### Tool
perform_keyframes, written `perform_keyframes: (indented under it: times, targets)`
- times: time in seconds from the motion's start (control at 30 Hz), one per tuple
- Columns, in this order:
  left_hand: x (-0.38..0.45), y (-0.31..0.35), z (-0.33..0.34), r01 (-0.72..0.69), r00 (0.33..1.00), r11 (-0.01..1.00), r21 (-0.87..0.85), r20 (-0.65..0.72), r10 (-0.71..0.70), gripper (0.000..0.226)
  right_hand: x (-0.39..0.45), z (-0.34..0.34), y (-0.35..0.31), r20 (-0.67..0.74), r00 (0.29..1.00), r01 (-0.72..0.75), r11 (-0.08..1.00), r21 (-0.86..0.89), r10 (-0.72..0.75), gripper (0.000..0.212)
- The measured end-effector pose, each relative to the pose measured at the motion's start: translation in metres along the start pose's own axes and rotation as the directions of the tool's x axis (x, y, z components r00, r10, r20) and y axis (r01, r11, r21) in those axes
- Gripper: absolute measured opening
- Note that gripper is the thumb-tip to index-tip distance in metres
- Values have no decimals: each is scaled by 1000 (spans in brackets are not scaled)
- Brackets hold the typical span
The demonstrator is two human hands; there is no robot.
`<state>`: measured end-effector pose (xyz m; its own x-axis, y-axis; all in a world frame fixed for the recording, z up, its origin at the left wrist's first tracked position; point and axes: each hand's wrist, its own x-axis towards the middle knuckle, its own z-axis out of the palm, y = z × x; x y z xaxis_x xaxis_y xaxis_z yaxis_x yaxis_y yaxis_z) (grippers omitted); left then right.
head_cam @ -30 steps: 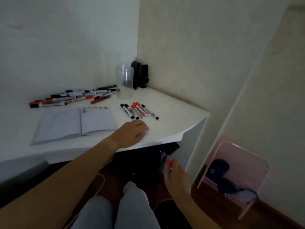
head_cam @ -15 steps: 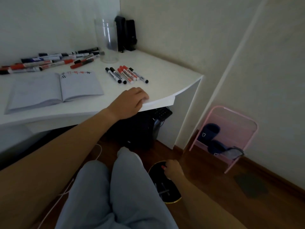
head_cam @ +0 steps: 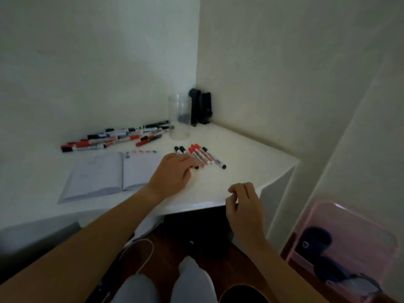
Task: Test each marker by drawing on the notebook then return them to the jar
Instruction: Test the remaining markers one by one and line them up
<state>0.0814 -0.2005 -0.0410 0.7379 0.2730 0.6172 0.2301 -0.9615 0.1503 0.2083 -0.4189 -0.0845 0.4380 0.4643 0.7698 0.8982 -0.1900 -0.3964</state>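
An open notebook (head_cam: 109, 173) lies on the white desk (head_cam: 244, 149), with short red and black strokes along the top of its right page. A clear jar (head_cam: 179, 119) stands behind it and looks empty. Several red and black markers (head_cam: 204, 155) lie side by side right of the notebook. My left hand (head_cam: 172, 174) rests on the desk with bent fingers touching the near ends of the black ones. My right hand (head_cam: 242, 204) hovers at the desk's front edge, fingers loosely curled, nothing visible in it. A larger pile of markers (head_cam: 113, 138) lies along the wall.
A black device (head_cam: 201, 108) stands in the corner behind the jar. The desk's right end is cut at an angle next to the wall. A pink rack (head_cam: 341, 248) with dark slippers stands on the floor at the right. My knees are below the desk.
My right hand held a red marker below the desk, reached down to the floor, and has come up to the desk edge without it. My left hand slid forward onto the marker row.
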Motion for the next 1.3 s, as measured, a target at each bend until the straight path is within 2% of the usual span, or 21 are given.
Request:
perform_keyframes:
  times: [0.07,0.2,0.27,0.37,0.47,0.53,0.63,0.73,0.83,0.9,1.0,1.1,1.2,1.3]
  targets:
    - [-2,-28,-15,154,988,986,66,-4,-154,40,25,15,-27,-10,997,78,995,67,-78,13]
    - [-10,-97,-45,438,898,886,152,-19,-440,46,60,64,-67,57,987,137,980,145,-147,19]
    - [-20,-133,-60,488,862,844,222,30,-506,53,73,90,-86,107,979,151,973,176,-171,15]
    - [-37,-180,-73,518,793,796,313,174,-584,73,89,134,-110,224,952,162,963,213,-210,10]
    - [-46,-212,-71,520,744,785,337,272,-610,60,108,181,-127,356,907,146,962,231,-224,14]
    - [-53,-221,-68,530,722,792,303,328,-609,69,122,210,-135,410,881,152,962,226,-236,14]
    - [-61,-225,-64,524,724,806,274,356,-591,93,143,253,-141,432,872,140,964,226,-228,16]
    - [-62,-223,-64,503,739,818,277,352,-574,94,166,294,-140,445,870,141,972,188,-212,30]
    - [-61,-223,-62,504,743,818,277,344,-574,87,182,324,-133,530,821,191,977,93,-211,51]
    - [-61,-222,-61,506,745,820,269,343,-572,82,183,335,-129,563,802,204,977,57,-200,48]
    - [-61,-222,-62,495,753,824,276,337,-565,83,178,343,-127,486,853,199,979,35,-191,31]
    - [-61,-221,-62,508,756,823,255,325,-568,84,176,346,-126,383,883,291,957,2,-270,26]
    - [-62,-222,-60,514,763,821,248,305,-570,85,173,341,-132,342,862,372,925,78,-376,21]
    - [-61,-221,-61,507,764,822,260,307,-568,89,166,330,-143,359,817,429,891,146,-452,24]
